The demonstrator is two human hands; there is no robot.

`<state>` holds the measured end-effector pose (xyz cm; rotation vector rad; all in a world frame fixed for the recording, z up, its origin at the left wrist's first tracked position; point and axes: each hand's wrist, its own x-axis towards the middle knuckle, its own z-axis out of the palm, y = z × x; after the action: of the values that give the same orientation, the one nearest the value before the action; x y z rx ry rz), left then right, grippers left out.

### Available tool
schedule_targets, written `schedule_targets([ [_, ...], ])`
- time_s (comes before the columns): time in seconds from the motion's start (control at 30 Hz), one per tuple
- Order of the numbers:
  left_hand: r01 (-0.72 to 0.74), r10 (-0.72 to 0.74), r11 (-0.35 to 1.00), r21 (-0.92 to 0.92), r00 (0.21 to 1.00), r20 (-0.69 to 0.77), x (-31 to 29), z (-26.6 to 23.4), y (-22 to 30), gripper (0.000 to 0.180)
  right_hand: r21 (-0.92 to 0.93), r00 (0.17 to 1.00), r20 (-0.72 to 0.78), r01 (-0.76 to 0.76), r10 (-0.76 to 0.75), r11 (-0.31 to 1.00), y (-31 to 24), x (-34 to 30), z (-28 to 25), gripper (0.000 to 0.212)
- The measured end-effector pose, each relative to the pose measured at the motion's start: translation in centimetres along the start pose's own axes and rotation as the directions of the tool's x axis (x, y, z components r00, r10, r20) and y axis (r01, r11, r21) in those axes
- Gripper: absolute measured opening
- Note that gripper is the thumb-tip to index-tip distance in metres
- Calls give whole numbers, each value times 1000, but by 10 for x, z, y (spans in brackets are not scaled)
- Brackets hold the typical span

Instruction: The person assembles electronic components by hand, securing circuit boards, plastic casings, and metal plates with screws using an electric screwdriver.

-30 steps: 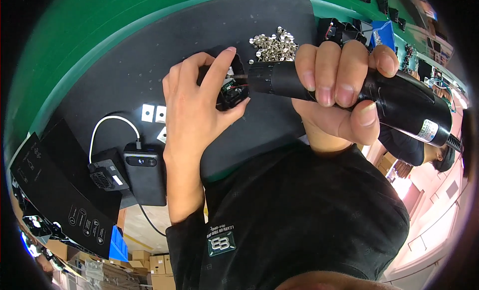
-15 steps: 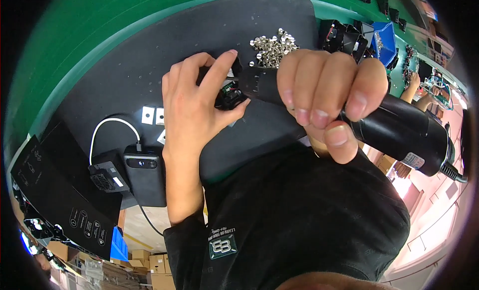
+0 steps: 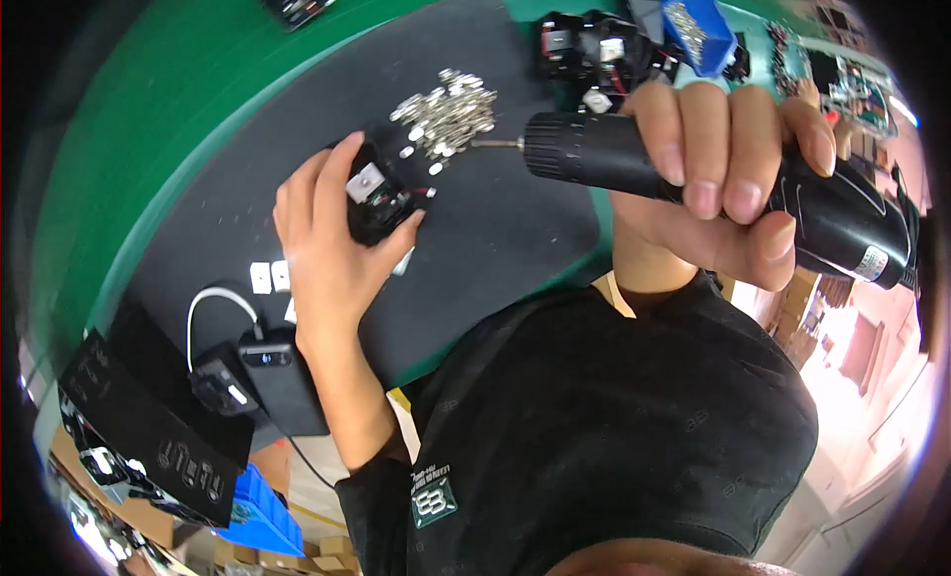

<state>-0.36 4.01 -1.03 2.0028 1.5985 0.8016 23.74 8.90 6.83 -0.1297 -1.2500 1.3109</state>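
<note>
My left hand (image 3: 332,224) grips a small black housing (image 3: 381,214) between thumb and fingers on the dark mat (image 3: 495,244). Inside the housing show a white square plate, a bit of green circuit board and a short lead with a white plug. My right hand (image 3: 718,175) is wrapped round a black electric screwdriver (image 3: 584,150), its thin bit pointing left. The bit's tip is beside a heap of shiny metal screws (image 3: 451,115), apart from the housing; whether it touches a screw I cannot tell.
Several black housings (image 3: 594,51) and a blue bin (image 3: 698,26) with small metal parts stand at the far right. White square pieces (image 3: 270,276) lie left of my forearm, near a power bank (image 3: 282,378) with a white cable. A black box (image 3: 149,427) stands at the lower left.
The screwdriver has come away from the housing, and its bit is now exposed near the screws. My left hand still holds the housing. The whole view has shifted.
</note>
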Motion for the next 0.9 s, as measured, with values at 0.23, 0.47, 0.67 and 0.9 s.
schedule_targets([
  [0.23,-268,270,956,-122,963,0,71,28,71,78,-118,972,-235,-42,13,992,-47,-51,-23,38],
  [0.47,-576,580,815,-65,811,78,130,68,166,70,-33,971,-228,-83,73,996,-49,-93,-39,43],
  [0.67,-551,479,828,106,792,379,160,95,180,58,-44,991,-129,-28,22,999,-55,-93,-58,46],
  [0.9,-581,630,765,279,764,-138,128,83,114,60,-118,965,-240,-136,105,984,-55,-83,-49,37],
])
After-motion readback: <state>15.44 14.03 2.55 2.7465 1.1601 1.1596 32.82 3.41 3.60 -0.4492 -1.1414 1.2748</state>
